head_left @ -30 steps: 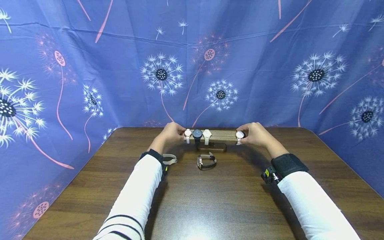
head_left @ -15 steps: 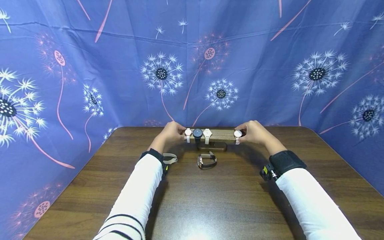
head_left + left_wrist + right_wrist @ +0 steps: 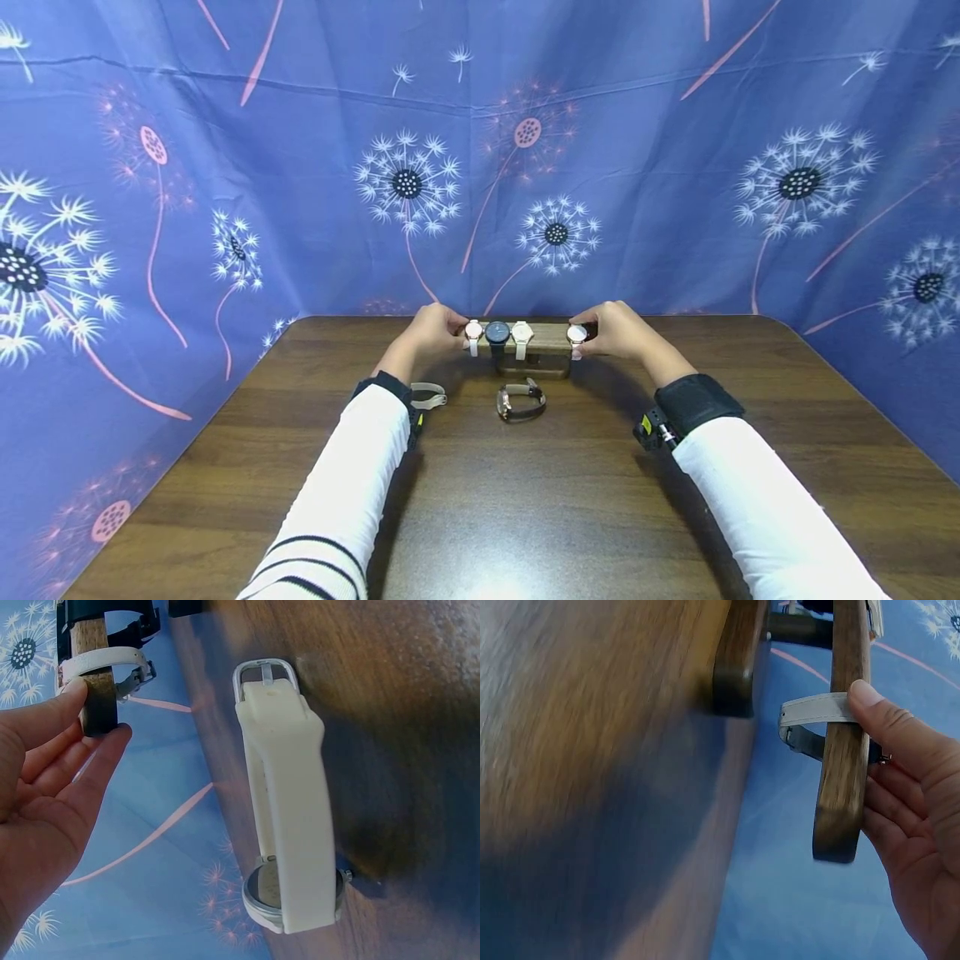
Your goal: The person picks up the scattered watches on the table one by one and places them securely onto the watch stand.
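A wooden watch stand [image 3: 552, 336] stands at the back of the table, its bar carrying several watches. My left hand [image 3: 432, 331] holds the bar's left end, thumb and fingers around the tip, beside a white-strapped watch [image 3: 473, 331]. To that watch's right sit a black watch [image 3: 497, 334] and another white watch [image 3: 522, 334]. Towards the bar's right end, my right hand [image 3: 617, 332] pinches a watch with a pale strap [image 3: 817, 709] looped around the bar. In the right wrist view, the thumb lies on this strap and bare wood [image 3: 840, 802] shows beyond it.
On the brown wooden table [image 3: 480, 500], a watch with a dark strap [image 3: 521, 401] lies in front of the stand. A cream-strapped watch [image 3: 296, 802] lies near my left wrist. Behind the table hangs a blue dandelion-print cloth [image 3: 480, 167].
My right hand has moved left along the bar, bringing the pale-strapped watch closer to the other watches. My left hand stays at the bar's left end.
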`<state>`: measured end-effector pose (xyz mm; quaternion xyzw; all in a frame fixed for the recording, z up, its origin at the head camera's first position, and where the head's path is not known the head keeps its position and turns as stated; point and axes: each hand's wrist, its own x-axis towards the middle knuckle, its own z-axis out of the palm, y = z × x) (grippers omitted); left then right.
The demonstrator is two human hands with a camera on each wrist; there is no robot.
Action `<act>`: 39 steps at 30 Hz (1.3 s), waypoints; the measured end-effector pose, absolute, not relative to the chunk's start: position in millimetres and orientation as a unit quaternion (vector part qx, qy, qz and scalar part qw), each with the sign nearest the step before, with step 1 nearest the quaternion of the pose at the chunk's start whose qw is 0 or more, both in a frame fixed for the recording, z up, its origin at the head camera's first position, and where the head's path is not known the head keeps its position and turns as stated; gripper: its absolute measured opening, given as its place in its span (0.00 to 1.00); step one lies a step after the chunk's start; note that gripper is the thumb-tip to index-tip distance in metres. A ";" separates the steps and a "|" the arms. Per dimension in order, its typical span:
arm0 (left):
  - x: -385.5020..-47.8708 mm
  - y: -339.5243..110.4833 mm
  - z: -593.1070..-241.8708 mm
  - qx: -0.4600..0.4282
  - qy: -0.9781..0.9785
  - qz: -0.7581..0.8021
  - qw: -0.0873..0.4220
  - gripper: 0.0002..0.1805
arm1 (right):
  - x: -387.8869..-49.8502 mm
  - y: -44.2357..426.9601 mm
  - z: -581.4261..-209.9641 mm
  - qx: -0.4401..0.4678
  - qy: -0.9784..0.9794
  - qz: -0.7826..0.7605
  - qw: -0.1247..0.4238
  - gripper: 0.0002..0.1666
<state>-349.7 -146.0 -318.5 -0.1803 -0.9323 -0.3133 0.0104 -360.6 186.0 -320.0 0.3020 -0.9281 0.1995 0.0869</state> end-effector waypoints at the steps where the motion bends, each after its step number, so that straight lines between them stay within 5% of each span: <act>1: -349.4 -146.0 -318.2 -0.181 -0.932 -0.313 0.011 0.19 | -361.1 183.1 -320.2 0.304 -0.927 0.200 0.087 0.30; 39: -350.1 -144.7 -317.8 -0.185 -0.941 -0.282 0.025 0.15 | -360.6 144.9 -327.9 0.287 -0.924 0.220 0.125 0.33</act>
